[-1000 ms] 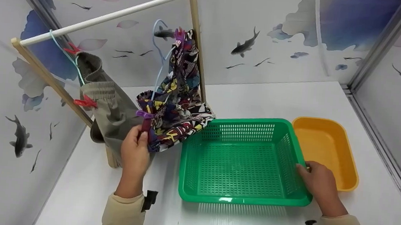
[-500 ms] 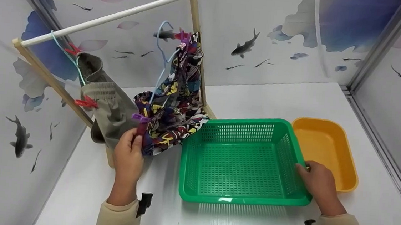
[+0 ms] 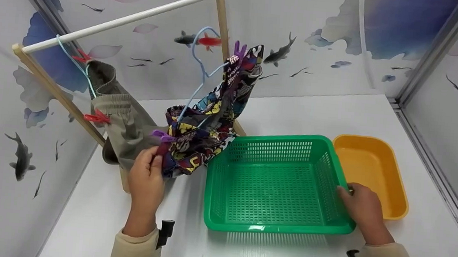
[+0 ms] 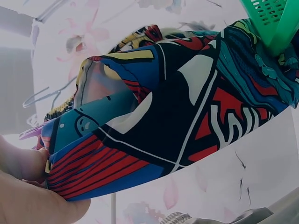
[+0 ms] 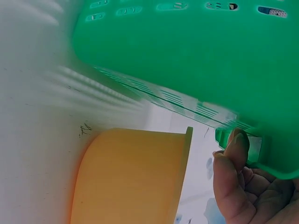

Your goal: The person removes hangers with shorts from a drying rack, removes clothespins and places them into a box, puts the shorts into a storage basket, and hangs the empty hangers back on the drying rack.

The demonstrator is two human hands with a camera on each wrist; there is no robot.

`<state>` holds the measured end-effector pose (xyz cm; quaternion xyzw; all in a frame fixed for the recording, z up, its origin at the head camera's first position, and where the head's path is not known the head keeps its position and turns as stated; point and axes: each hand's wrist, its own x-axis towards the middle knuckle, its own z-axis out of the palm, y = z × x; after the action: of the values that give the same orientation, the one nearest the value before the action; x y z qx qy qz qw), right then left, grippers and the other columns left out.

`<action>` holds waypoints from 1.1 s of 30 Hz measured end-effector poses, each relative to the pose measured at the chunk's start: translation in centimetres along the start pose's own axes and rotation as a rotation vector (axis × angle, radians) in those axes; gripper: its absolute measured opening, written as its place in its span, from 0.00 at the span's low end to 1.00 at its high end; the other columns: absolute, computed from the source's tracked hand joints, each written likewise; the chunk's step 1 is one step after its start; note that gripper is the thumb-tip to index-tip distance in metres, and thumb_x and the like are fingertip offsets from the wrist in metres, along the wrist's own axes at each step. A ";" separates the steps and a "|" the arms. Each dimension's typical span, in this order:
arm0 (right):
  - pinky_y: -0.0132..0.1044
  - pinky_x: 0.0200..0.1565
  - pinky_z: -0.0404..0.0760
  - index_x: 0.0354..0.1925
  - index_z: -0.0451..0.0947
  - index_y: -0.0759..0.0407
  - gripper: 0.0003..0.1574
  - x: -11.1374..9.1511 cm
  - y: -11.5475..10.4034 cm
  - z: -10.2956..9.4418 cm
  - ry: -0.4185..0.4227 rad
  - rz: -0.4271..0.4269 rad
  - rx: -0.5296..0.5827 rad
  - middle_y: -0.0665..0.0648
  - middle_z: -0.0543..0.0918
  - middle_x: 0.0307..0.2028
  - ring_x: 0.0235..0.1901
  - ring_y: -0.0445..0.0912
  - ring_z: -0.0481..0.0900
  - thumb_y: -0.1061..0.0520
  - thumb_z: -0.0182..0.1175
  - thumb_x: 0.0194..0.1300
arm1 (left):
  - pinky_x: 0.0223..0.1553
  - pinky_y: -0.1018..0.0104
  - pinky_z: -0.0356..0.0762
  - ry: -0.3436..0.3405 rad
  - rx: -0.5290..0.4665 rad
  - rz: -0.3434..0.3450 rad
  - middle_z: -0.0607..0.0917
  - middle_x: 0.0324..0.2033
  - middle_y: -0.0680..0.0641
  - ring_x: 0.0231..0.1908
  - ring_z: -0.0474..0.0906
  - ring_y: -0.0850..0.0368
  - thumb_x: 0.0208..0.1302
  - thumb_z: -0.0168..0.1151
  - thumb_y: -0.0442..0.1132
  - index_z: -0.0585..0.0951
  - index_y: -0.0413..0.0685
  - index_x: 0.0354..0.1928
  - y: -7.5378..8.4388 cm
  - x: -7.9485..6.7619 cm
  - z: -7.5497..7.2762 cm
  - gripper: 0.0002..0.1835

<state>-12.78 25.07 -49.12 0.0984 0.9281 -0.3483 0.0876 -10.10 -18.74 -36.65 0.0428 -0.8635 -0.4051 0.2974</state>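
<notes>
My left hand [image 3: 147,175] pinches the near edge of a pair of colourful comic-print shorts [image 3: 208,131]. Purple clothes pegs [image 3: 164,136] fasten their waistband to a light blue hanger [image 3: 203,73], whose hook stands below and apart from the white rod. In the left wrist view, the thumb and fingers [image 4: 42,196] nip the red and blue striped cloth. My right hand [image 3: 363,210] grips the right rim of a green slotted basket [image 3: 274,229], and the right wrist view shows the thumb and fingers [image 5: 238,149] at that rim. The shorts' lower part overlaps the basket's left back corner.
A wooden rack with a white rod [image 3: 119,22] stands at the left. Khaki trousers [image 3: 125,124] hang from it on a pale hanger, held with red clothes pegs [image 3: 97,116]. A yellow tub [image 3: 369,164] sits right of the basket on the white table [image 3: 296,109]. Printed walls enclose the table.
The hanger's hook and the far end of the shorts have swung right, away from the rack's post. My left hand has shifted slightly left; the right hand and basket have stayed put.
</notes>
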 end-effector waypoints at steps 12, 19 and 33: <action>0.51 0.45 0.80 0.61 0.64 0.80 0.35 0.3 -0.3 -0.2 -0.043 0.044 0.016 0.73 0.77 0.48 0.40 0.57 0.75 0.48 0.50 0.74 | 0.40 0.61 0.71 0.026 -0.038 0.074 0.81 0.35 0.40 0.35 0.74 0.49 0.66 0.55 0.26 0.80 0.31 0.41 -0.3 0.0 0.0 0.07; 0.51 0.45 0.80 0.61 0.64 0.79 0.35 0.5 -0.4 0.0 -0.042 0.055 0.015 0.73 0.77 0.48 0.40 0.57 0.75 0.48 0.49 0.74 | 0.41 0.67 0.71 0.036 -0.061 0.126 0.82 0.36 0.39 0.37 0.75 0.54 0.65 0.56 0.24 0.80 0.29 0.40 -0.1 0.1 -0.3 0.06; 0.54 0.47 0.80 0.60 0.64 0.80 0.35 0.6 -0.5 0.0 -0.025 0.057 0.008 0.74 0.76 0.48 0.40 0.59 0.75 0.48 0.49 0.75 | 0.42 0.74 0.69 0.066 -0.116 0.237 0.82 0.35 0.38 0.37 0.73 0.63 0.64 0.56 0.23 0.80 0.28 0.41 0.2 0.1 -1.5 0.06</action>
<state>-13.48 24.76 -48.88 0.1210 0.9224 -0.3504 0.1086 -9.32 -19.63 -35.73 -0.0634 -0.8274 -0.4146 0.3735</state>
